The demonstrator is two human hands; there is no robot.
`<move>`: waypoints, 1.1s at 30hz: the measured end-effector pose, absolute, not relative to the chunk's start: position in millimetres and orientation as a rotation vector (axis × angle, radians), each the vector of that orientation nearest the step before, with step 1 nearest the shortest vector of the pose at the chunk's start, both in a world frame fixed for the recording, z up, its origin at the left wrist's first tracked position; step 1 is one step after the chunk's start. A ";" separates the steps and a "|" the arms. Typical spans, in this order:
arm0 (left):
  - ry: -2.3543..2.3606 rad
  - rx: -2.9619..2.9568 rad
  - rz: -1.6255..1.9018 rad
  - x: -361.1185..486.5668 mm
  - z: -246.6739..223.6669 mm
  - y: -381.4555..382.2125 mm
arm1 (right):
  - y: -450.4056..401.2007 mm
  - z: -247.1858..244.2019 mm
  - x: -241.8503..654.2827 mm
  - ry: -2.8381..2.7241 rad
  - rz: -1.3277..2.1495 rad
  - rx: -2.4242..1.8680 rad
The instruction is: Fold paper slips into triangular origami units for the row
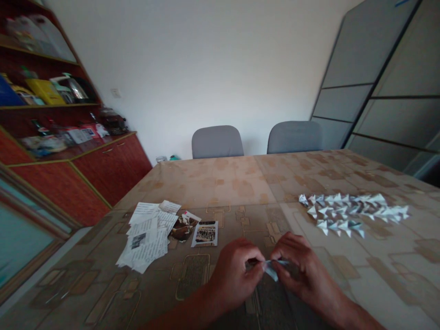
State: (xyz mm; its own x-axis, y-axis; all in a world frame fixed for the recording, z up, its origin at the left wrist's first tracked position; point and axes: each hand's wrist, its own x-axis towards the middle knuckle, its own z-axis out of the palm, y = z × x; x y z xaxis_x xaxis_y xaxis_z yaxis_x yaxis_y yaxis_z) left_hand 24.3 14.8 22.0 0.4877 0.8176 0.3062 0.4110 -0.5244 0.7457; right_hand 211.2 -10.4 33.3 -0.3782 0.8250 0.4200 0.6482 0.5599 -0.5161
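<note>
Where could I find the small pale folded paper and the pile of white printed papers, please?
Small pale folded paper (271, 272): head view, on its lower part.
Pile of white printed papers (151, 253): head view, on a sheet near its bottom.

A pale, plain wall (206, 59) was lit softly and unevenly, with a socket (115, 93) set in it at the left. Two grey chairs (217, 142) were placed behind the bench (237, 183), which was covered in a brown and beige pattern of rounded rectangles. The left side was taken up by a reddish wooden cupboard (106, 167) with loaded shelves (44, 106); at the right, grey panelled doors (347, 68) were crossed by dark strips.
</note>
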 end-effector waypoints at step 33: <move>0.962 1.527 0.600 8.0 26.3 34.3 | -8.0 33.8 232.5 -2.373 0.334 -1.029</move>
